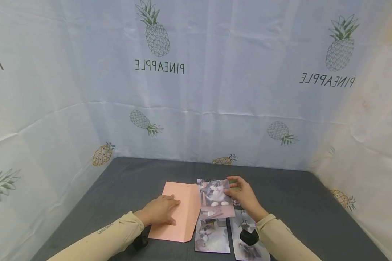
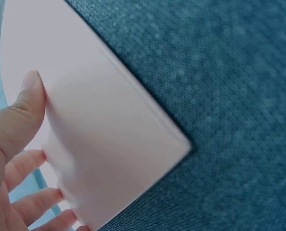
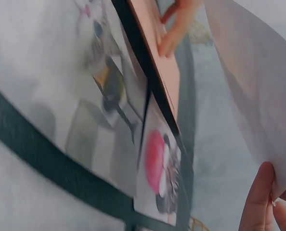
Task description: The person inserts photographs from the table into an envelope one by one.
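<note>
A pink paper envelope lies flat on the table, its flap side to the right. My left hand rests on it with the fingers spread; the left wrist view shows the thumb and fingertips against the envelope's pale face. Just right of the envelope, my right hand pinches the right edge of a cat photo card between thumb and fingers. That card is lifted above other cards, and its plain back shows in the right wrist view.
Below the held card lie a cat card and, to its right, another card partly hidden by the right wrist's black camera. A card with a pink shape lies farther back. Pineapple-print curtains surround the dark table.
</note>
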The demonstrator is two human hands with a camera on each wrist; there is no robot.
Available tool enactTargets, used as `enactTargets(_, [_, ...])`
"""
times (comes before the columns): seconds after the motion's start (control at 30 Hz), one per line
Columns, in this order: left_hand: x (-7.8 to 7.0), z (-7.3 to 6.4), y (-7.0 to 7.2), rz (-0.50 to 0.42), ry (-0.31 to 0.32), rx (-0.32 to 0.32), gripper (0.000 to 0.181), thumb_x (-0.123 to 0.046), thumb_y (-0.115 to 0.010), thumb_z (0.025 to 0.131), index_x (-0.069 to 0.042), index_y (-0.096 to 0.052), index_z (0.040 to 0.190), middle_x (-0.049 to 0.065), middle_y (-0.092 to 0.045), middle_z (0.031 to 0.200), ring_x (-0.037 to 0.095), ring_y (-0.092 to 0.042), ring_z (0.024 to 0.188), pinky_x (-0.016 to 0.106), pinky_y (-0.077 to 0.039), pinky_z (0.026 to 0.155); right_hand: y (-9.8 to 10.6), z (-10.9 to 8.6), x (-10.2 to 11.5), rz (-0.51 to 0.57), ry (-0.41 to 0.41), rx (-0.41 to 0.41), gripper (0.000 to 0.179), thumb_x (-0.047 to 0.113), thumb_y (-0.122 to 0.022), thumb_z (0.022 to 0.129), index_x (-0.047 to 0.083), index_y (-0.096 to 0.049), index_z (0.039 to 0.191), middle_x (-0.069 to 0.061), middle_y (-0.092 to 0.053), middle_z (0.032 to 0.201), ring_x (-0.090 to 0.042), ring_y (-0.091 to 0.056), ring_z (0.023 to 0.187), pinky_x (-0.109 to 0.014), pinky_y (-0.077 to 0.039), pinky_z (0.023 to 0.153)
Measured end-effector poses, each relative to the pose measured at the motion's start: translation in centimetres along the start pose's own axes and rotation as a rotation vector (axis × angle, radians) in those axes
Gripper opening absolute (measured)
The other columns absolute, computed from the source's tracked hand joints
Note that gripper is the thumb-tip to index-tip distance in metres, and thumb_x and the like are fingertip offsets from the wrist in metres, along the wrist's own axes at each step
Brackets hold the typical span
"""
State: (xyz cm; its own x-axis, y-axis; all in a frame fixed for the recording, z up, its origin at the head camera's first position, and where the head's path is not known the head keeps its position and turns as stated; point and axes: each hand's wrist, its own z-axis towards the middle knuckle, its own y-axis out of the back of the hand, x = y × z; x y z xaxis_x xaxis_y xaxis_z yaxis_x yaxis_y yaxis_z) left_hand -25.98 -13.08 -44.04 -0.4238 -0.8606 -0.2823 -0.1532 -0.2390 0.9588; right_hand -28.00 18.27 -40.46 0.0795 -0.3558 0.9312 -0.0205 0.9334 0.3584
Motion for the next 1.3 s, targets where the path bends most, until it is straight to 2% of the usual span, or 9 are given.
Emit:
enactTargets(0.23, [0.0,0.1,-0.1,0.019,-0.002,0.005,0.07,-0.041,-0.083,0.07,-0.012,-0.061,0.13,0.018,-0.052,0.141,0.039,-0.047,0.13,0.056,-0.043,0.1,-3.1,0.4,-0.5,0.015,-0.007,0.023,0.048,0.002,-0.074,0.082,0.002,-0.056,0.127,-0.015,-0.06,0.099,-0.016,-0.061,0.07,-0.036,-0.052,0.065])
enactTargets(0.47, [0.1,0.3,-0.1,0.035,0.0,0.002,0.07,-0.042,-0.083,0.07,-0.012,-0.061,0.13,0.018,-0.052,0.141,0.039,-0.047,0.13,0.056,-0.043,0.1,-4.6,0.9,-0.8,-0.028,0.004,0.04,0.047,0.0,-0.074,0.081,-0.001,-0.056,0.125,-0.013,-0.057,0.092,-0.016,-0.057,0.068,-0.034,-0.054,0.064])
enactTargets(0.67, [0.1,0.2,-0.1,0.025,0.0,-0.005,0.07,-0.04,-0.084,0.069,-0.012,-0.062,0.129,0.018,-0.052,0.14,0.039,-0.047,0.129,0.056,-0.043,0.1,-5.4,1.4,-0.9,-0.038,-0.004,0.057,0.047,-0.001,-0.073,0.081,-0.001,-0.056,0.125,-0.009,-0.052,0.085,-0.015,-0.049,0.064,-0.031,-0.052,0.062])
enactTargets(0.97, [0.2,0.1,-0.2,0.021,-0.003,0.002,0.07,-0.041,-0.083,0.07,-0.012,-0.061,0.13,0.018,-0.052,0.141,0.039,-0.047,0.129,0.056,-0.043,0.099,-6.1,1.6,-1.0,-0.028,-0.016,0.043,0.043,-0.003,-0.072,0.08,-0.001,-0.059,0.121,-0.006,-0.052,0.082,-0.015,-0.049,0.065,-0.03,-0.051,0.062])
enactTargets(1.3, [0.2,0.2,-0.2,0.021,-0.006,-0.004,0.07,-0.041,-0.083,0.07,-0.012,-0.061,0.13,0.018,-0.052,0.141,0.038,-0.047,0.13,0.056,-0.043,0.1,-6.5,1.7,-0.9,-0.072,-0.007,0.033,0.043,0.0,-0.073,0.081,-0.001,-0.061,0.122,-0.007,-0.054,0.085,-0.015,-0.052,0.07,-0.03,-0.053,0.063])
